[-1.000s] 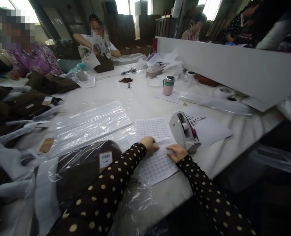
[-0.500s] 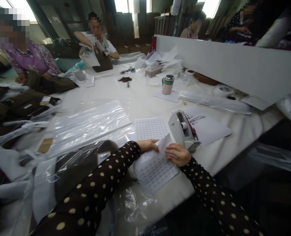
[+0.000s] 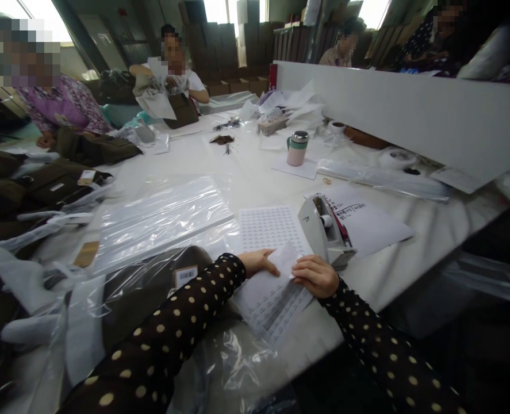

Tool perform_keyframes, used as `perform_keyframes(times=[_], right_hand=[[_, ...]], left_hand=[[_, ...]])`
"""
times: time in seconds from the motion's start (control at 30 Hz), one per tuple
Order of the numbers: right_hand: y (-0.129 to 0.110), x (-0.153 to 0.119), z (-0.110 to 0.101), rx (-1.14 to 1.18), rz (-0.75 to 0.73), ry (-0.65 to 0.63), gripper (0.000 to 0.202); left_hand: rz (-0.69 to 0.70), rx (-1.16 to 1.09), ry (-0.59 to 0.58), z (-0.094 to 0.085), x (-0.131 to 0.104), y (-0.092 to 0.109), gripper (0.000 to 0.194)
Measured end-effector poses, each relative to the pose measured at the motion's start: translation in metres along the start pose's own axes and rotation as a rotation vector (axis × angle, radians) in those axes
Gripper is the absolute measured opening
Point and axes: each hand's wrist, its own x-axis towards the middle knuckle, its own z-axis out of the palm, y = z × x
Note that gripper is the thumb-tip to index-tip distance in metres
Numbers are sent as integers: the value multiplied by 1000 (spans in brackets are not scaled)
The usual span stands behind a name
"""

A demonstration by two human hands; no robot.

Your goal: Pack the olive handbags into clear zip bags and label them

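A printed label sheet lies tilted near the table's front edge, its upper corner lifted and bent over. My left hand is closed on the left side of that sheet, thumb on top. At the raised corner, my right hand pinches the paper between thumb and fingers. Behind them another label sheet lies flat on the table. A grey tape dispenser stands just beyond my right hand. Under my left forearm is a dark bag in clear plastic, with a barcode tag.
Flat clear plastic bags lie left of the sheets. A pink and green mug stands farther back, and handwritten paper lies right of the dispenser. Dark bags crowd the left. Co-workers sit around the table; a white panel rises behind.
The lifted corner of the label sheet is folded over farther, showing more blank paper. My right hand has tightened its pinch. The view has shifted slightly.
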Motion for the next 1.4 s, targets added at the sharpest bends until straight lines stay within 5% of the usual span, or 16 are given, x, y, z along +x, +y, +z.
perform_keyframes(times=[0.2, 0.3, 0.37, 0.47, 0.53, 0.6, 0.77, 0.87, 0.97, 1.2, 1.4], right_hand=[[-11, 3, -10, -39, -40, 55, 18], [-22, 3, -15, -38, 27, 102, 16], [-32, 9, -19, 37, 236, 193, 9], [-47, 27, -23, 396, 818, 333, 12], [-55, 44, -24, 734, 1150, 330, 26], [-62, 64, -20, 984, 1307, 247, 34], [-96, 114, 14, 1170, 1277, 6, 36], [-127, 145, 47, 1198, 1227, -176, 37], [-157, 180, 85, 1203, 1134, -388, 39], [-217, 258, 183, 1068, 1003, -742, 29], [-221, 277, 230, 972, 1031, -777, 16]], left_hand=[[27, -20, 25, 5, -4, -1, 59], [77, 211, 107, 6, -4, 3, 60], [155, 552, 283, 8, -8, 12, 57], [294, 890, 604, 19, -32, 29, 60], [445, 975, 719, 36, -66, 34, 54], [644, 1116, 770, 58, -110, 27, 37], [835, 1341, 852, 104, -220, -38, 20], [731, 1384, 1138, 100, -264, -82, 26], [506, 1347, 1406, 79, -294, -113, 35], [233, 1277, 1634, 31, -312, -135, 63], [137, 1257, 1691, 17, -304, -142, 63]])
